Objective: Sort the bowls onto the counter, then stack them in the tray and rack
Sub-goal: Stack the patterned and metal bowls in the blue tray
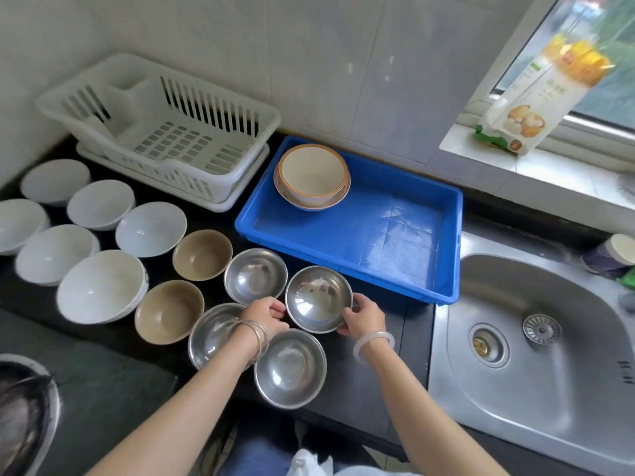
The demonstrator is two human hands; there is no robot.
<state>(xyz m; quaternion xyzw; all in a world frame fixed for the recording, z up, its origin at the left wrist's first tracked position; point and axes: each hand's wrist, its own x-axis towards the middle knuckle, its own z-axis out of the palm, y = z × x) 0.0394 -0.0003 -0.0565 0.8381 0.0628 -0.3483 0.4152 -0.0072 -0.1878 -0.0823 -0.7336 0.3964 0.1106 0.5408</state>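
steel bowl point(319, 298) sits btwn both hands on the dark counter point(374, 383), just in front of the blue tray point(443, 242). left hand point(266, 316) pinches its left rim, right hand point(364, 319) curls round the right rim; can't tell if it's lifted. stacked cream bowls point(312, 176) in tray's far-left corner, white rack point(161, 125) beside it.

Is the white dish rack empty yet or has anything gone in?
Empty: the white dish rack shows only its bare slotted floor and walls, no bowls inside.
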